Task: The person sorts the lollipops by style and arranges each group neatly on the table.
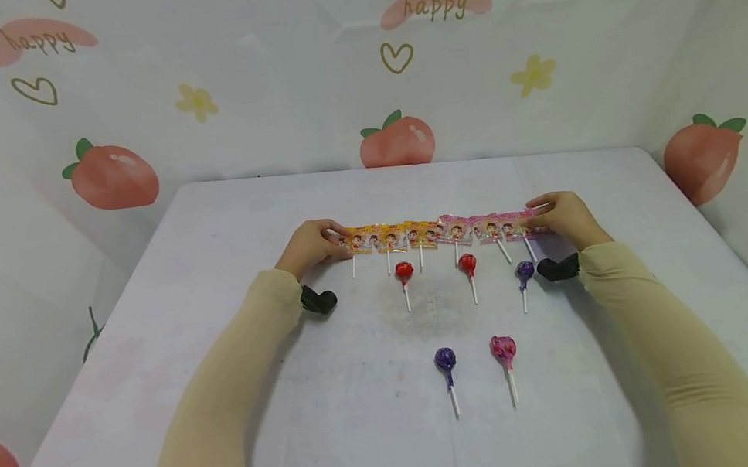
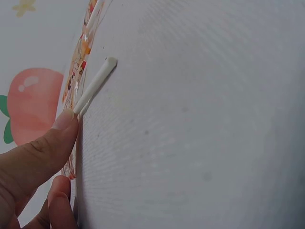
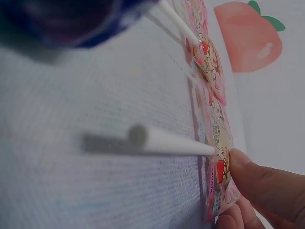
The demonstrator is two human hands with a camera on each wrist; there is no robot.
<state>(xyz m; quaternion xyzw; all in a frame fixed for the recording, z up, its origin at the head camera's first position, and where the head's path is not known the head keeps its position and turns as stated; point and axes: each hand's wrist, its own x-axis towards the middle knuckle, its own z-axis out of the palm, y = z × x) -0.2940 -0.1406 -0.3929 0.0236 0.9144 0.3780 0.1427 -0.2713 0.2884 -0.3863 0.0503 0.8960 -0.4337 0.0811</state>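
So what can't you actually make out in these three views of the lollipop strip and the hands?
- Print on the strip of wrapped lollipops: too small in the head view, seen edge-on in both wrist views.
- Left hand: left wrist view shows only its thumb and a fingertip; the rest is cut off by the frame edge.
- Right hand: cut off at the corner in the right wrist view.
- Purple lollipop: blurred, too close to the lens.

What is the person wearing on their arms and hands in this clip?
Both arms wear long, snug beige sleeves down to the wrists. A small black wrist camera sits under the left wrist and another under the right. The left hand and right hand are bare.
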